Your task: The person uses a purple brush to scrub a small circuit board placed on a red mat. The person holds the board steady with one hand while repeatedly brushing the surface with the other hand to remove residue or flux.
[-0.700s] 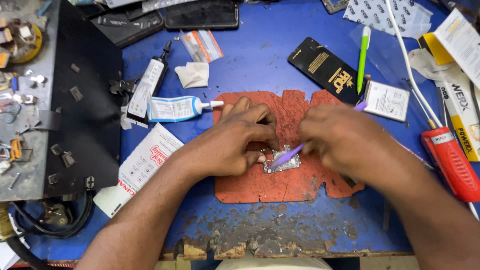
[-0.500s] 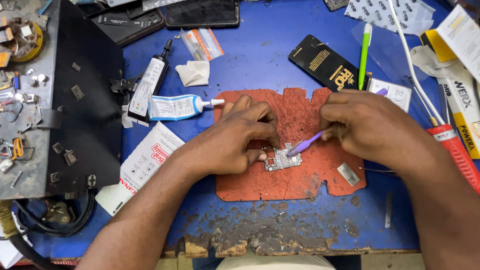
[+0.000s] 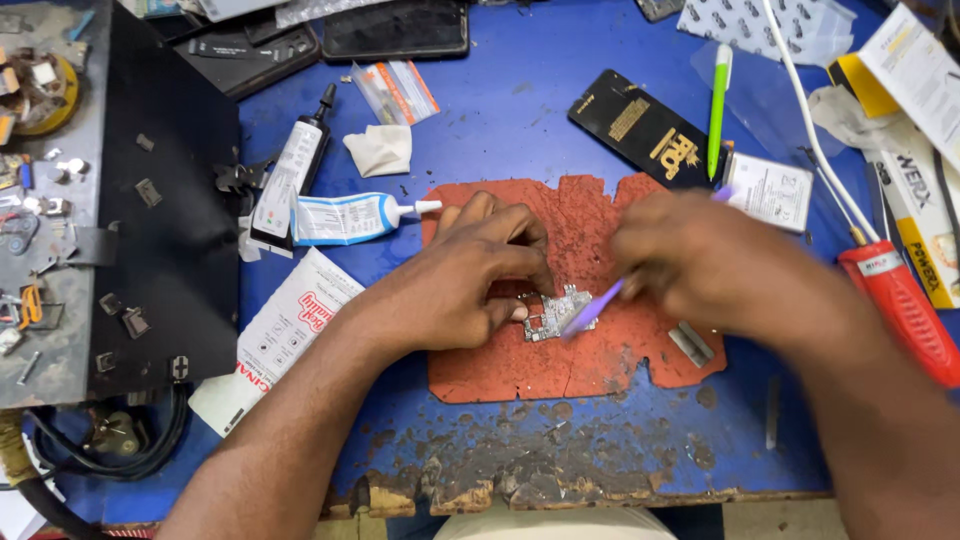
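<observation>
A small circuit board (image 3: 558, 312) lies on a worn red-brown mat (image 3: 600, 365) in the middle of a blue table. My left hand (image 3: 470, 280) presses on the board's left edge with its fingertips. My right hand (image 3: 715, 265) is blurred and grips a purple-tipped tool (image 3: 592, 308), whose tip touches the board's right side. A small grey metal piece (image 3: 691, 344) rests on the mat below my right hand.
A white glue tube (image 3: 350, 217) and a black-capped tube (image 3: 292, 170) lie left of the mat, beside a black metal box (image 3: 160, 200). A black flat box (image 3: 648, 130), green pen (image 3: 718, 110), red-handled tool (image 3: 900, 300) and dark phones (image 3: 395, 28) ring the mat. The table's front edge (image 3: 520, 490) is chipped.
My right hand shifted left and back over the board with the purple tool, brushing across it. The grey metal piece on the mat came into view. My left hand stayed on the board.
</observation>
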